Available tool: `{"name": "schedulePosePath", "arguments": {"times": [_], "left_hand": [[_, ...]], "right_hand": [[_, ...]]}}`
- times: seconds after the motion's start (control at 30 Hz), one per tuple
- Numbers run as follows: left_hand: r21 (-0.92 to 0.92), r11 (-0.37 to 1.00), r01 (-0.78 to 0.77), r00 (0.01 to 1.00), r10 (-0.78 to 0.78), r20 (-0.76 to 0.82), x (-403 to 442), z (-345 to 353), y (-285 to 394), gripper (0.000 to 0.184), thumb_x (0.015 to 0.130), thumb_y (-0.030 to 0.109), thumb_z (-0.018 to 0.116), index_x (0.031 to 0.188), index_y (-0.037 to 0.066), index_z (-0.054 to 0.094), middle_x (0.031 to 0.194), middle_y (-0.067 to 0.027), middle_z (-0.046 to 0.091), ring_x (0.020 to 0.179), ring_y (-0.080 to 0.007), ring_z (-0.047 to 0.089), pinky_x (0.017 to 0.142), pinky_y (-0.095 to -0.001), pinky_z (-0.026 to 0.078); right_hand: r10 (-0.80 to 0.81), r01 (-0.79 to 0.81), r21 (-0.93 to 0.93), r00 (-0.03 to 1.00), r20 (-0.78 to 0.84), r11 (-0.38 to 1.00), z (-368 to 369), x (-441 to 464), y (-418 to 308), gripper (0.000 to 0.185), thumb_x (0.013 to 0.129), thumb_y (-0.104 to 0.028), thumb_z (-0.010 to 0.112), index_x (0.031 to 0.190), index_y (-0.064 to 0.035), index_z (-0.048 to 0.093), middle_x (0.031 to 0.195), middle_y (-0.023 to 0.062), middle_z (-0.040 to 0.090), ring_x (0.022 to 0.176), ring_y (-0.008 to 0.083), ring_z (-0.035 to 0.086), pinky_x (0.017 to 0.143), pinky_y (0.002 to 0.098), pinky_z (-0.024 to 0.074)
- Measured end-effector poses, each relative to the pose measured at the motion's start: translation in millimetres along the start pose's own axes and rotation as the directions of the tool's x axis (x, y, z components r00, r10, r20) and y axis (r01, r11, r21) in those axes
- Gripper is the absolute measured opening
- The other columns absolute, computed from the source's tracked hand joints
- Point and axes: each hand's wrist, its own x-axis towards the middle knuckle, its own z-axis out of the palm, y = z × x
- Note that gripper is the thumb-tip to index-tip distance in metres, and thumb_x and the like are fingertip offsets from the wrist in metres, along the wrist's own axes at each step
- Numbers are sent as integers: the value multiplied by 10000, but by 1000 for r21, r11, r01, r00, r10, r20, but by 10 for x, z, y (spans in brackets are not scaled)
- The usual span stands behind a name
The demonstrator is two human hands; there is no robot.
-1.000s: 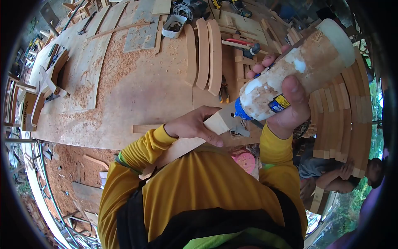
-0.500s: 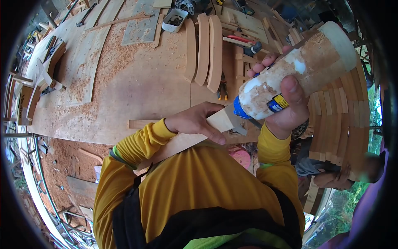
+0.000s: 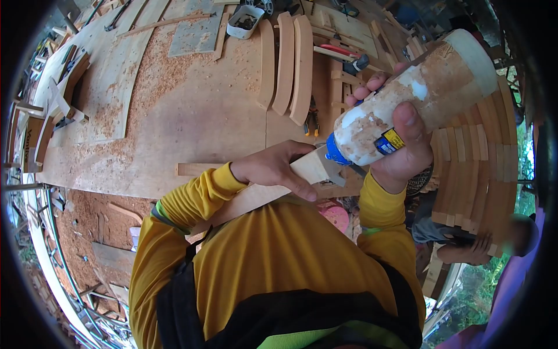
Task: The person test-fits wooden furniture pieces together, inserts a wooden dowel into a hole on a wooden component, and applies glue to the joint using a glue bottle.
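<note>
A pale wooden piece [image 3: 247, 205] lies slantwise against my front, and my left hand [image 3: 274, 170] grips it near its upper end with the thumb on top. My right hand [image 3: 407, 148] is wrapped round a large white glue bottle [image 3: 430, 87] smeared with brown. The bottle is tipped, its blue cap [image 3: 335, 150] pointing down at the end of the wooden piece. Cap and wood overlap in view; I cannot tell whether they touch. Any glue coming out is hidden.
Ahead is a wooden worktable [image 3: 197, 128] scattered with sawdust. Curved wooden pieces [image 3: 285, 64], pliers [image 3: 312, 121] and a white tub [image 3: 245, 22] lie on it. Stacked curved wood [image 3: 468, 174] stands at the right, beside another person's hand [image 3: 465, 251].
The view has shifted slightly, so the table's things sit a little higher and further left. Both hands keep their hold, and the bottle stays tipped over the wood's end.
</note>
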Motion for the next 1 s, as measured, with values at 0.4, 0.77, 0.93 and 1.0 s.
{"name": "schedulePosePath", "arguments": {"times": [0.4, 0.77, 0.93, 1.0], "left_hand": [[3, 999, -36, 999, 36, -3, -16, -9, -32, 675, 757, 208, 916, 1300, -37, 601, 1170, -81, 698, 1059, -143, 626, 973, -315, 503], [-26, 1000, -17, 1000, 17, 2, -44, -12, -12, 677, 751, 212, 919, 1295, -36, 602, 1166, -85, 699, 1057, -149, 630, 963, -314, 503], [-63, 996, 64, 998, -63, 14, -29, -19, -10, 794, 671, 189, 954, 1347, -4, 585, 1162, -27, 662, 1060, -121, 578, 976, -301, 466], [-57, 996, 64, 998, -63, 14, -31, -23, -6, 791, 671, 188, 954, 1346, -4, 587, 1156, -25, 661, 1054, -118, 577, 971, -300, 467]], "right_hand": [[27, -27, -9, 998, -64, 1000, -6, -12, 80, 608, 902, -254, 719, 1397, -25, 450, 1133, 165, 631, 1057, 292, 661, 952, 478, 530], [-13, 3, -78, 992, -123, 997, -97, -18, 80, 630, 892, -261, 730, 1391, -6, 441, 1137, 168, 633, 1045, 298, 658, 967, 486, 516], [-47, 29, -154, 992, -115, 988, -86, -34, 60, 637, 882, -250, 735, 1392, -12, 438, 1144, 169, 634, 1048, 297, 656, 968, 484, 512], [-70, 48, -189, 992, -108, 981, -62, -51, 55, 635, 880, -242, 734, 1392, -17, 433, 1145, 168, 635, 1052, 297, 654, 967, 482, 509]]}}
